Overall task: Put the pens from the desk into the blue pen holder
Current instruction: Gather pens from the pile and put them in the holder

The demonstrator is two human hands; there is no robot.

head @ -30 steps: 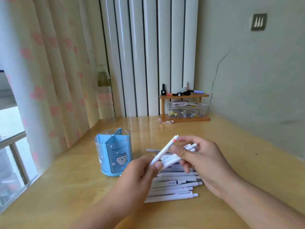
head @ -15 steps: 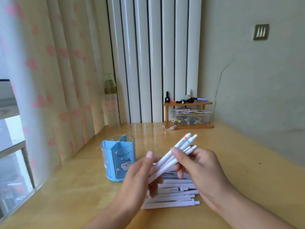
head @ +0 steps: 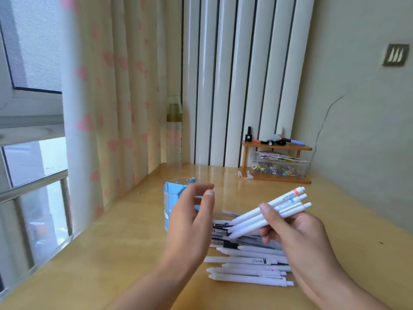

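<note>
My right hand (head: 297, 233) grips a small bundle of white pens (head: 268, 211), held slanted with their clicker ends up to the right. My left hand (head: 192, 218) hovers empty with fingers apart, just left of the bundle's tips and in front of the blue pen holder (head: 172, 195), which it partly hides. The holder stands upright on the wooden desk (head: 111, 253), and its compartments look empty. Several more white pens (head: 248, 265) lie in a pile on the desk below my hands.
A small wooden shelf (head: 277, 162) with markers, a little black bottle and a clear box of clips stands at the desk's back against the wall. A pink-heart curtain (head: 100, 108) and a window (head: 29, 130) run along the left edge.
My left hand has let go of the pen bundle and drawn left toward the holder. My right hand now holds the bundle alone, lower and flatter. The view has shifted left.
</note>
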